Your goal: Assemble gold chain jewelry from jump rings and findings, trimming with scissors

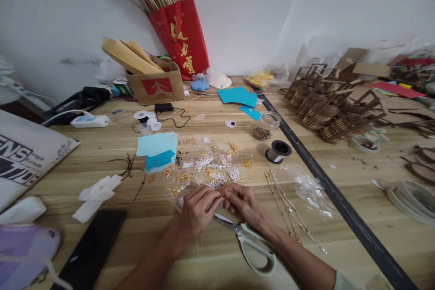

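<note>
My left hand (199, 208) and my right hand (242, 203) meet just in front of small plastic bags of gold and silver findings (217, 176). Thumb and fingers are pinched on each hand, and what lies between them is too small to make out. Scissors (251, 242) with pale handles rest on the wood, partly beneath my right hand and forearm. To the right lie gold and silver chains (285, 204), with a spool of wire (278, 151) behind them. A clear jar of beads (263, 132) stands farther back.
A black phone (91, 249) and white tissue (98, 195) lie left. Blue sheets (158, 147), a cardboard box (156, 86) and a red bag (183, 36) are behind. Brown woven baskets (333, 104) stand right, beyond a dark strip (316, 172). Clear plastic packets (312, 192) lie beside the chains.
</note>
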`<state>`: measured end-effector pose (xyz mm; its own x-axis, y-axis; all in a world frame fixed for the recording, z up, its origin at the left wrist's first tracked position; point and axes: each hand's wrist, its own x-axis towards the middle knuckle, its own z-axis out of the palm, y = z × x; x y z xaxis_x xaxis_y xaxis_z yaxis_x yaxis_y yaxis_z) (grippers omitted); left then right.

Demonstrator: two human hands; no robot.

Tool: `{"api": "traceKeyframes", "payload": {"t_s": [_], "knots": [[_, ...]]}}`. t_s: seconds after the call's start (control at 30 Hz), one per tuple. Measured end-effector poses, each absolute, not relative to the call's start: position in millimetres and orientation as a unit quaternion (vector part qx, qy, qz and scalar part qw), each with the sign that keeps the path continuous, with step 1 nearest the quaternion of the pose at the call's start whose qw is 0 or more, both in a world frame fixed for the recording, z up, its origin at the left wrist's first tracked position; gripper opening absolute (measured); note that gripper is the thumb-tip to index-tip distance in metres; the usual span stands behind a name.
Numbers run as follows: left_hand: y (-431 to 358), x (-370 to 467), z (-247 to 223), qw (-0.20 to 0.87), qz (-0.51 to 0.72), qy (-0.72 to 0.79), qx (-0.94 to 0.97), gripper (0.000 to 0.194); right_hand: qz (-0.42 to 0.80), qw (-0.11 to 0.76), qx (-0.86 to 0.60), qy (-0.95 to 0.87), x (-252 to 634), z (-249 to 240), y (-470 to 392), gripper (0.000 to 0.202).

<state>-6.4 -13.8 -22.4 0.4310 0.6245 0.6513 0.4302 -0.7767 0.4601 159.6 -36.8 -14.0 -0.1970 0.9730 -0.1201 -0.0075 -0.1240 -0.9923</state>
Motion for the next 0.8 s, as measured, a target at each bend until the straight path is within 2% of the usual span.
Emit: {"api": "traceKeyframes", "payload": {"t_s": [0.2,0.4,0.67,0.8], "knots": [[-15.4,-4.7,-25.5,0.192,0.399,0.373,0.815,0.005,0.565,0.424,-0.47,-0.529,159.7,-18.0,-37.6,0.038],[-14.0,-1.7,-23.9,0.26,0.394,0.411,0.78,0.015,0.541,0.421,-0.473,-0.553,160.6,-19.8,-38.6,0.035],[-14.5,-1.9,-24.1,0.327,0.388,0.447,0.736,0.004,0.507,0.42,-0.478,-0.581,160.3,-17.4,-38.8,0.036],[-13.4,-1.4,-23.7,0.343,0.389,0.453,0.725,0.006,0.499,0.423,-0.468,-0.594,160.5,-17.1,-39.6,0.032]]}}
